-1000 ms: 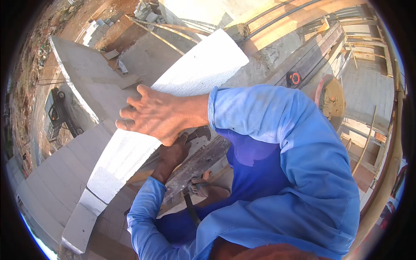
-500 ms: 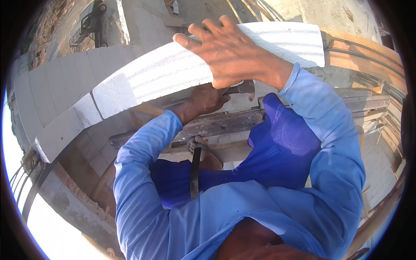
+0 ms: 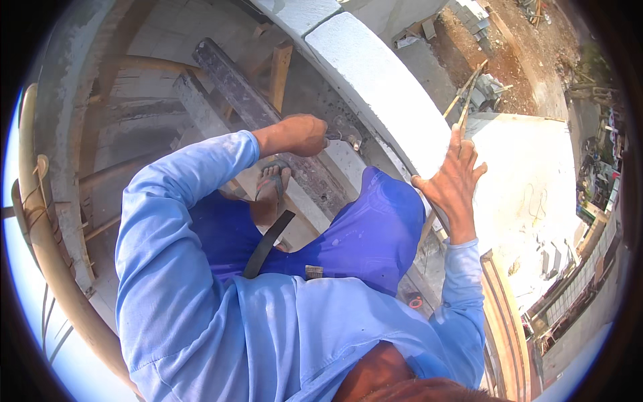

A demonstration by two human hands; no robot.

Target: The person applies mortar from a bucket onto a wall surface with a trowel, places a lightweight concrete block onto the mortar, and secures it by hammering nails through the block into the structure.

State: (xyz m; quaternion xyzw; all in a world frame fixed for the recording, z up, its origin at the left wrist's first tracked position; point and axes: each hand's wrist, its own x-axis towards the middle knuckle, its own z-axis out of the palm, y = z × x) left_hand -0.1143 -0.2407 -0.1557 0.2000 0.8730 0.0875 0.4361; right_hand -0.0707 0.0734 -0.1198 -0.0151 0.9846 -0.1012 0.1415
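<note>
A long white lightweight block (image 3: 375, 87) lies along the top of the wall in front of me, butted against another white block (image 3: 298, 12) with a thin joint between them. My right hand (image 3: 455, 181) is at the block's near right end, fingers spread, with the thumb over its edge. On the inner side of the wall, my left hand (image 3: 303, 135) is closed round a hammer (image 3: 347, 131). The hammer's head shows past the fist, a little blurred, and most of its handle is hidden.
Weathered planks (image 3: 231, 84) run below my hands, and my sandalled foot (image 3: 272, 181) is by them. A bamboo pole (image 3: 57, 268) curves along the left. Beyond the wall, the ground lies far below, with rubble and stacked blocks (image 3: 469, 17). Timber boards (image 3: 506, 321) stand at lower right.
The view has swung to the right. My right hand has gone from lying across the block's top to its near right end. My left hand still grips the hammer, now farther from the block.
</note>
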